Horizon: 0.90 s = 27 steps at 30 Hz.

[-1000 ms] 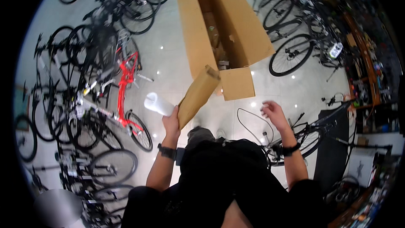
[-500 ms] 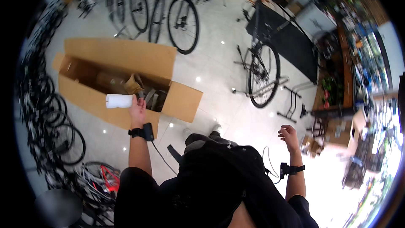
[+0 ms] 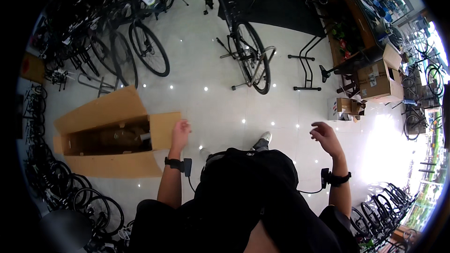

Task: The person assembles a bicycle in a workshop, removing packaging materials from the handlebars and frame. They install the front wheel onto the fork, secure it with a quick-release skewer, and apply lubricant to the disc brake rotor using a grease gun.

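The long cardboard box point(image 3: 110, 165) lies open on the floor, brown material point(image 3: 118, 137) and a white piece point(image 3: 145, 137) inside it. At its right end flap point(image 3: 161, 131) is the left hand point(image 3: 180, 135) – touching or not, I cannot tell – fingers released, slightly curled. Well right of the box hangs the right hand point(image 3: 327, 139), fingers loosely bent, released; a bicycle point(image 3: 248, 52) stands beyond the box, to its right

This looks like a bicycle shop or workshop: bicycles point(image 3: 124, 21) stand in rows, a black mat point(image 3: 276, 14) covers some floor, and the cluttered counter point(image 3: 358, 21) perhaps carries tools.
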### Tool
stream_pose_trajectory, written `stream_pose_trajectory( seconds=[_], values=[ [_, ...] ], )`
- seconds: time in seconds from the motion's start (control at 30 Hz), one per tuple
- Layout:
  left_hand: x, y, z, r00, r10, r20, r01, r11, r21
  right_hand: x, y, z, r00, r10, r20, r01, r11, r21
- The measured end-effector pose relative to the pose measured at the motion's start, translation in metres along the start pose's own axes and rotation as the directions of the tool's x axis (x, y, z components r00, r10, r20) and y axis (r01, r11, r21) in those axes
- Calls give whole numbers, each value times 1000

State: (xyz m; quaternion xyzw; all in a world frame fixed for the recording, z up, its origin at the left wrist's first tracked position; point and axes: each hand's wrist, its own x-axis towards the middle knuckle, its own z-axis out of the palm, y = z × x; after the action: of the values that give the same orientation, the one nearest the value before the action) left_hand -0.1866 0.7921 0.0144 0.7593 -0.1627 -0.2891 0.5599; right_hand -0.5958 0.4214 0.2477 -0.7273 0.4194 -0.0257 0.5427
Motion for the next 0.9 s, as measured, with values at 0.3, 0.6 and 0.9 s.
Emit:
stream_pose_trajectory(
  seconds=[0.3, 0.6, 0.9],
  values=[
    [-25, -26, 135, 853, -461, 244, 252, 773, 581, -44, -215, -111, 175, -974, 143, 947, 206, 248],
    [0, 4, 244, 705, -642, 302, 202, 590, 782, 58, -224, -183, -121, -964, -236, 993, -121, -15],
    [145, 40, 401, 813, -247, 528, 11, 912, 411, 223, -148, -341, 880, -469, 76, 453, 778, -435]
  ],
)
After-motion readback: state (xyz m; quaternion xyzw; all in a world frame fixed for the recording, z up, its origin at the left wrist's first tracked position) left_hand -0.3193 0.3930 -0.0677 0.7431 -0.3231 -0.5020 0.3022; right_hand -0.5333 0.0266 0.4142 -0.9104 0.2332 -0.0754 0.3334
